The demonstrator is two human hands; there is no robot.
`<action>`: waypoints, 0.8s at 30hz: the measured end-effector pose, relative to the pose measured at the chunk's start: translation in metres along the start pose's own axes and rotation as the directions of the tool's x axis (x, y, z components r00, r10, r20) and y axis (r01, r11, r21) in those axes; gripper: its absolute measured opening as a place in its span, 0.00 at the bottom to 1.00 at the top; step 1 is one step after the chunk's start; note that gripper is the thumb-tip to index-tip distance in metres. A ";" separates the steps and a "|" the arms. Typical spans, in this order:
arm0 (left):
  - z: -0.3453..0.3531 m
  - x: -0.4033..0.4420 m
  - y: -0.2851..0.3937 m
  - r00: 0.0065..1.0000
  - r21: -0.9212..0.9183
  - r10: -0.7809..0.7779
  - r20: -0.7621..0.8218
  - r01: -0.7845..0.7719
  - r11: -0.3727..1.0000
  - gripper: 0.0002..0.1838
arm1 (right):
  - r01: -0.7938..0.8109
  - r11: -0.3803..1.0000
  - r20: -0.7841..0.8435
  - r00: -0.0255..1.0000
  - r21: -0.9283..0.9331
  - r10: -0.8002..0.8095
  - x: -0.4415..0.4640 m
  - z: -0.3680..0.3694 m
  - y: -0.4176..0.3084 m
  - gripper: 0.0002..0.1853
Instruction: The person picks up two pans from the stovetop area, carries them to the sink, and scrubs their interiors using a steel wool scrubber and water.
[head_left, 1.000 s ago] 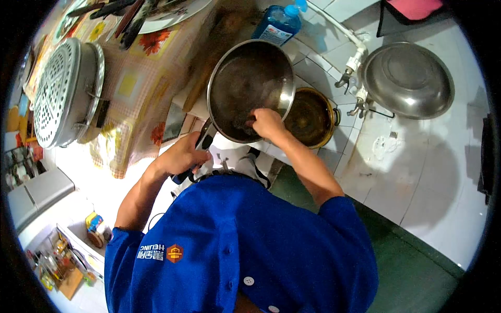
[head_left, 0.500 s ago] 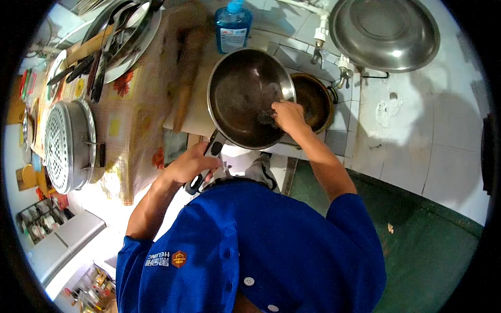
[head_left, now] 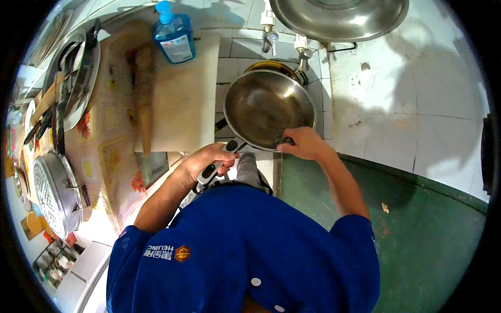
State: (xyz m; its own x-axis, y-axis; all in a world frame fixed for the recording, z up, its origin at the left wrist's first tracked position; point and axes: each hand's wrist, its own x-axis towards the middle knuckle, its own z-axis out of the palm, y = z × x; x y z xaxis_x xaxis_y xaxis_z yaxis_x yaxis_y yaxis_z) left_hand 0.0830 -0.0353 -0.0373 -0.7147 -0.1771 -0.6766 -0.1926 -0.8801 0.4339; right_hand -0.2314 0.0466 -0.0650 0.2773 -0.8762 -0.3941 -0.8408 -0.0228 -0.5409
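Observation:
My left hand [head_left: 211,160] is wrapped round the black-and-grey handle [head_left: 228,146] of a deep frying pan [head_left: 266,101]. The pan is tilted, its dark, wet-looking inside facing up. At the near right rim, the fingers of my right hand [head_left: 308,143] close on a dark scouring pad [head_left: 286,141] pressed to the inner wall. My fingers cover much of the pad. Behind the frying pan, another pan [head_left: 271,64] with a brownish rim shows only in part, in the tiled basin.
Two taps [head_left: 301,52] stick out beyond the basin. A blue soap bottle [head_left: 176,41] stands by a pale board [head_left: 183,99] on the left. A large metal lid or bowl [head_left: 344,18] lies at the back right. Left are a steamer pot [head_left: 55,193] and a plate of utensils [head_left: 78,78].
The frying pan has moved right, off the board and over the basin, now covering most of the other pan. My right hand has shifted with the pad towards the near rim. The view has turned.

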 end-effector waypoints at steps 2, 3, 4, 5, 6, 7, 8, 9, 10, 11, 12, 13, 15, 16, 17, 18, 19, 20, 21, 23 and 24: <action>-0.011 0.019 -0.006 0.993 -0.034 -0.023 0.113 0.027 0.999 0.27 | 0.017 1.000 -0.032 0.999 -0.020 -0.017 -0.011 -0.001 0.009 0.28; -0.014 0.026 -0.007 0.992 -0.020 -0.017 0.126 0.019 1.000 0.26 | -0.023 0.997 0.000 1.000 -0.078 0.023 -0.014 -0.005 0.011 0.27; -0.017 0.035 -0.010 0.991 -0.027 -0.020 0.135 0.024 0.999 0.26 | -0.058 0.989 0.029 0.998 -0.139 0.063 -0.015 -0.010 0.013 0.27; -0.021 0.044 -0.014 0.982 -0.068 -0.041 0.182 0.054 0.996 0.25 | -0.065 0.988 0.037 0.997 -0.143 0.071 -0.016 -0.017 0.014 0.27; -0.024 0.051 -0.016 0.972 -0.107 -0.057 0.228 0.083 0.991 0.24 | -0.065 0.989 0.088 0.993 -0.134 0.077 -0.015 -0.027 0.014 0.26; -0.021 0.058 -0.016 0.965 -0.169 -0.042 0.259 0.088 0.982 0.22 | -0.065 0.990 0.140 0.987 -0.124 0.082 -0.012 -0.039 0.013 0.25; -0.025 0.065 -0.019 0.964 -0.178 -0.040 0.263 0.089 0.980 0.22 | -0.067 0.989 0.149 0.985 -0.129 0.086 -0.008 -0.052 0.012 0.25; -0.030 0.076 -0.024 0.933 -0.308 -0.050 0.355 0.167 0.937 0.22 | -0.056 0.981 0.195 0.976 -0.187 0.093 -0.004 -0.068 0.009 0.24; -0.031 0.081 -0.025 0.894 -0.421 -0.044 0.446 0.253 0.871 0.22 | -0.043 0.969 0.240 0.965 -0.244 0.103 0.000 -0.082 0.007 0.23; -0.030 0.085 -0.027 0.901 -0.445 -0.084 0.425 0.289 0.848 0.22 | -0.044 0.967 0.247 0.963 -0.253 0.109 0.004 -0.094 0.007 0.23; -0.029 0.091 -0.028 0.898 -0.455 -0.074 0.433 0.288 0.842 0.22 | -0.052 0.968 0.264 0.957 -0.245 0.118 0.009 -0.104 0.006 0.22; -0.028 0.098 -0.030 0.897 -0.339 -0.099 0.432 0.263 0.903 0.21 | -0.056 0.970 0.282 0.951 -0.237 0.124 0.014 -0.115 0.005 0.21; -0.016 0.103 -0.024 0.922 -0.083 -0.134 0.364 0.175 0.981 0.19 | -0.021 0.965 0.345 0.932 -0.263 0.114 0.026 -0.133 -0.004 0.20; -0.013 0.109 -0.024 0.922 -0.102 -0.123 0.368 0.171 0.980 0.19 | 0.011 0.961 0.392 0.914 -0.277 0.103 0.034 -0.142 -0.009 0.20; -0.012 0.115 -0.024 0.924 0.052 -0.115 0.364 0.103 0.993 0.20 | -0.003 0.964 0.419 0.900 -0.267 0.118 0.041 -0.148 -0.014 0.22; -0.010 0.121 -0.025 0.927 0.204 -0.107 0.358 0.034 0.978 0.20 | 0.005 0.962 0.435 0.892 -0.271 0.118 0.049 -0.152 -0.017 0.22; -0.007 0.125 -0.021 0.927 0.247 -0.101 0.362 0.009 0.969 0.21 | -0.024 0.935 0.447 0.873 -0.355 0.193 0.056 -0.154 -0.020 0.24; -0.007 0.129 -0.022 0.928 0.234 -0.093 0.362 0.006 0.972 0.21 | -0.049 0.898 0.449 0.853 -0.437 0.265 0.063 -0.157 -0.022 0.25; -0.007 0.134 -0.023 0.928 0.214 -0.093 0.360 0.014 0.977 0.19 | -0.070 0.906 0.470 0.836 -0.418 0.282 0.069 -0.160 -0.023 0.28; -0.008 0.140 -0.026 0.928 0.187 -0.117 0.354 0.052 0.981 0.17 | -0.056 0.889 0.487 0.820 -0.454 0.301 0.077 -0.161 -0.022 0.29; -0.008 0.140 -0.025 0.927 0.177 -0.114 0.357 0.052 0.983 0.17 | -0.047 0.873 0.494 0.809 -0.485 0.317 0.080 -0.161 -0.021 0.30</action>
State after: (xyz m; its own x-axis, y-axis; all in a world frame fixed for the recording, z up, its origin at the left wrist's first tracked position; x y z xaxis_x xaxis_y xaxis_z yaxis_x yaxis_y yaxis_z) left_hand -0.0071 -0.0411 -0.1477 -0.8810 0.0932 -0.4638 -0.3456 -0.7963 0.4964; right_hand -0.2666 -0.1001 0.0346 0.1873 -0.4786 -0.8578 -0.9727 -0.2124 -0.0938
